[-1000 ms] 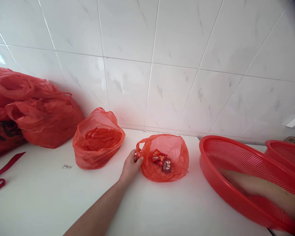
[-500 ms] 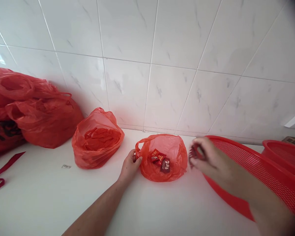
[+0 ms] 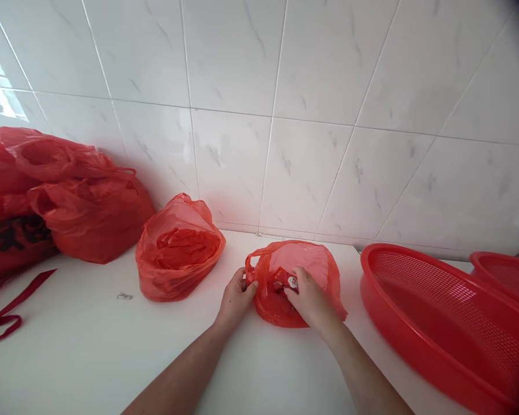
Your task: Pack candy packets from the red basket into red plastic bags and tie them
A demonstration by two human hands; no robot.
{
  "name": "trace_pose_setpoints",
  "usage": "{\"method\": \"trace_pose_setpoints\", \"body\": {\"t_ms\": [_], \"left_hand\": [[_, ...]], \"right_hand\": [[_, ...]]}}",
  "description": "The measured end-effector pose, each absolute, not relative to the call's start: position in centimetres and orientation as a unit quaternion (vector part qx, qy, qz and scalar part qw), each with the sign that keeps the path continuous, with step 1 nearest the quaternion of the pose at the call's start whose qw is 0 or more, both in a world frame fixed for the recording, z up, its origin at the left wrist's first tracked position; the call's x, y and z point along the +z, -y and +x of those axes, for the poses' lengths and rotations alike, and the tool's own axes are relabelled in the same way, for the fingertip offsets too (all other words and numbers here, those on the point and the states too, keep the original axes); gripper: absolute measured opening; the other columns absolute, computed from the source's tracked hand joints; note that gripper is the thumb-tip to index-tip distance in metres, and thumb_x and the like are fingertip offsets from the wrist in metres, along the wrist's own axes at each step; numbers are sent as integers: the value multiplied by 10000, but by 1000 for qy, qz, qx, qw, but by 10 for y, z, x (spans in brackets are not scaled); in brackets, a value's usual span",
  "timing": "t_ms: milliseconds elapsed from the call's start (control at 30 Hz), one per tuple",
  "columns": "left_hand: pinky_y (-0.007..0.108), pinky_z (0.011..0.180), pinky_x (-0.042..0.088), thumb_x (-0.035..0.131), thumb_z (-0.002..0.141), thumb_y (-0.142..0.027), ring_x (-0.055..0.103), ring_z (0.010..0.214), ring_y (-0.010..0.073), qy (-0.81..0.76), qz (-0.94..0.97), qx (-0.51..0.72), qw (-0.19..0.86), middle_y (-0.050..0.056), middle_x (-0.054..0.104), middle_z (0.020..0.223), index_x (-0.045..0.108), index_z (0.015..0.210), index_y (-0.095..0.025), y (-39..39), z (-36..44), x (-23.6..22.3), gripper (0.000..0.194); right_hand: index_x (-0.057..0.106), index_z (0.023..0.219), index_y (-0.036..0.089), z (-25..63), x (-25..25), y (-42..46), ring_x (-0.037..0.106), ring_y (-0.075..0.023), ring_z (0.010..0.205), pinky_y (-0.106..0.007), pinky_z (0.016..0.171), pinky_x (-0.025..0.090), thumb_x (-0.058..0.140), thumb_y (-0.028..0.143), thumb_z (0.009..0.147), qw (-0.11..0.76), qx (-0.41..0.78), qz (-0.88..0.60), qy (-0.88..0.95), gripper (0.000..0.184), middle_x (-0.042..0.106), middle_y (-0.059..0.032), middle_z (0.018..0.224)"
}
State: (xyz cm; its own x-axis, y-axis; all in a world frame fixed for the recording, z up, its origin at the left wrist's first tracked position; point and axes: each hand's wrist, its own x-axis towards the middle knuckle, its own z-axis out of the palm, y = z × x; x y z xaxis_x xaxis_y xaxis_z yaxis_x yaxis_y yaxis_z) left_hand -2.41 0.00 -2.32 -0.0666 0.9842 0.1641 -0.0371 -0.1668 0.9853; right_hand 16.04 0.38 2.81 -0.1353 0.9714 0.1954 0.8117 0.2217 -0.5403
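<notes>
My left hand (image 3: 239, 294) pinches the left edge of an open red plastic bag (image 3: 272, 316), just by its loop handle. Inside the bag, my right hand (image 3: 308, 294) has its fingers closed on a small red packet (image 3: 292, 282) with a white round mark. More small red packets (image 3: 279, 278) lie beside it, partly covered by the fingers. Further left stands another open red plastic bag (image 3: 168, 285), with crumpled red bags (image 3: 190, 248) inside it.
Right of the bag sits a large red mesh basket (image 3: 393, 305), with another red basket (image 3: 501, 276) behind it. Full red bags (image 3: 95, 225) pile up at the left. Red straps (image 3: 26, 294) and a small clear scrap (image 3: 124, 296) lie on the white table (image 3: 90, 357). A tiled wall (image 3: 233, 161) rises behind.
My right hand has moved left from above the basket's edge into the bag, carrying a red packet. My left hand keeps its hold on the bag's edge. The view has shifted slightly.
</notes>
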Motion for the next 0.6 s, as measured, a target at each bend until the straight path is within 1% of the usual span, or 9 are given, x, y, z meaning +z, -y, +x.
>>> {"method": "trace_pose_setpoints", "body": {"t_ms": [67, 100, 133, 233, 333, 433, 500, 533, 600], "left_hand": [[258, 612, 473, 568, 798, -369, 630, 671, 177, -462, 510, 567, 453, 12, 648, 711, 528, 1104, -202, -1, -24, -24, 351], [258, 612, 474, 568, 798, -372, 632, 675, 179, -462, 510, 567, 453, 13, 649, 716, 525, 1110, -203, -1, -24, -23, 357], [257, 614, 475, 568, 800, -373, 633, 681, 178, -461, 510, 567, 454, 15, 653, 730, 521, 1117, -204, -1, -23, -23, 363], [252, 625, 479, 571, 798, -382, 635, 693, 172, -454, 507, 571, 460, 22, 670, 788, 517, 1119, -207, 0, -23, -20, 370], [252, 625, 484, 584, 788, -397, 639, 688, 173, -450, 497, 578, 465, 28, 685, 810, 517, 1113, -200, 2, -24, -17, 386], [258, 632, 492, 588, 787, -402, 647, 689, 176, -456, 491, 581, 463, 32, 695, 815, 519, 1096, -193, 5, -24, -15, 379], [265, 639, 500, 587, 790, -398, 654, 707, 182, -455, 485, 584, 465, 36, 699, 824, 516, 1088, -194, 6, -24, -15, 369], [270, 642, 505, 589, 789, -397, 658, 714, 185, -453, 481, 588, 466, 38, 700, 824, 513, 1086, -193, 7, -24, -14, 368], [280, 647, 514, 590, 789, -399, 663, 720, 192, -449, 474, 595, 469, 46, 700, 823, 510, 1086, -186, 8, -23, -14, 375]], "right_hand": [[438, 1190, 219, 164, 25, -5, 604, -171, 792, -272, 588, 445, 513, 310, 802, 294, 136, -598, 733, 406, 520, -90, 1168], [437, 1203, 229, 166, 25, -4, 607, -171, 798, -279, 600, 456, 513, 331, 810, 304, 122, -593, 736, 413, 506, -85, 1188], [455, 1186, 240, 167, 26, -1, 608, -170, 799, -284, 608, 461, 498, 339, 826, 308, 106, -586, 742, 376, 507, -73, 1180], [521, 1060, 244, 170, 30, 13, 602, -156, 805, -280, 643, 464, 428, 279, 883, 327, 54, -545, 770, 203, 543, -42, 1077], [544, 959, 227, 177, 25, 34, 589, -143, 785, -270, 666, 460, 396, 195, 900, 354, -10, -499, 791, 162, 563, -34, 935], [530, 954, 228, 192, 10, 54, 571, -154, 762, -267, 619, 460, 434, 157, 879, 384, -67, -475, 789, 141, 549, -40, 866], [506, 1042, 230, 204, 1, 65, 569, -188, 850, -305, 674, 486, 472, 164, 859, 418, -105, -476, 766, 198, 543, -70, 945], [484, 1109, 227, 210, -2, 69, 558, -215, 933, -346, 744, 493, 495, 181, 849, 438, -124, -484, 747, 264, 533, -93, 1016], [401, 1254, 212, 219, -5, 72, 484, -273, 1117, -439, 889, 454, 538, 234, 832, 469, -139, -511, 707, 445, 480, -141, 1178]]}}
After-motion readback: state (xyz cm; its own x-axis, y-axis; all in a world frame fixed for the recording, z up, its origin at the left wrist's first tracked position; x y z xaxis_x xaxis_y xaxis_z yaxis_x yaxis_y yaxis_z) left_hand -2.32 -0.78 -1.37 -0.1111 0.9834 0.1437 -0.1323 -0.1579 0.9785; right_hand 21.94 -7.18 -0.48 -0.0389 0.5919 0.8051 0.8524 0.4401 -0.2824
